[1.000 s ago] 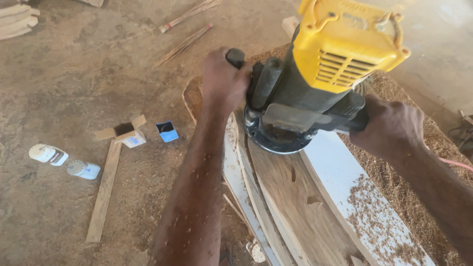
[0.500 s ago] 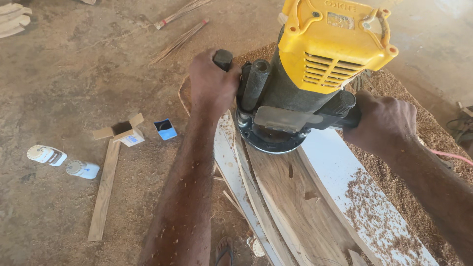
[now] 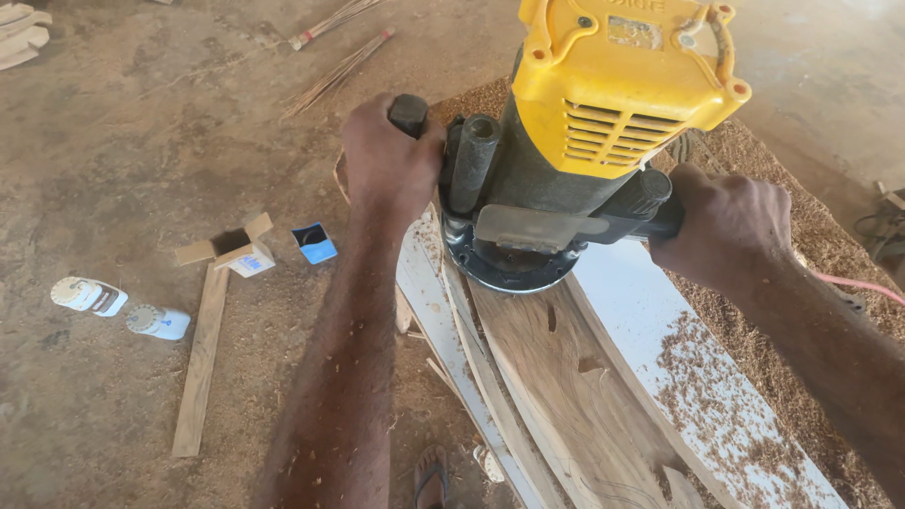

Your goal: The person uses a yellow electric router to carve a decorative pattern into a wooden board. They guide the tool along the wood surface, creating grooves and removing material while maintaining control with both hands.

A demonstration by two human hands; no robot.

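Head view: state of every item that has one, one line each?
Left hand: closed around the router's left handle.
Right hand: closed around the right handle.
Router: upright, base flat on the curved wooden piece.
White board: under the wood, strewn with shavings.
Small cardboard box: flaps open, on the floor.
Wooden strip: lying flat on the floor.
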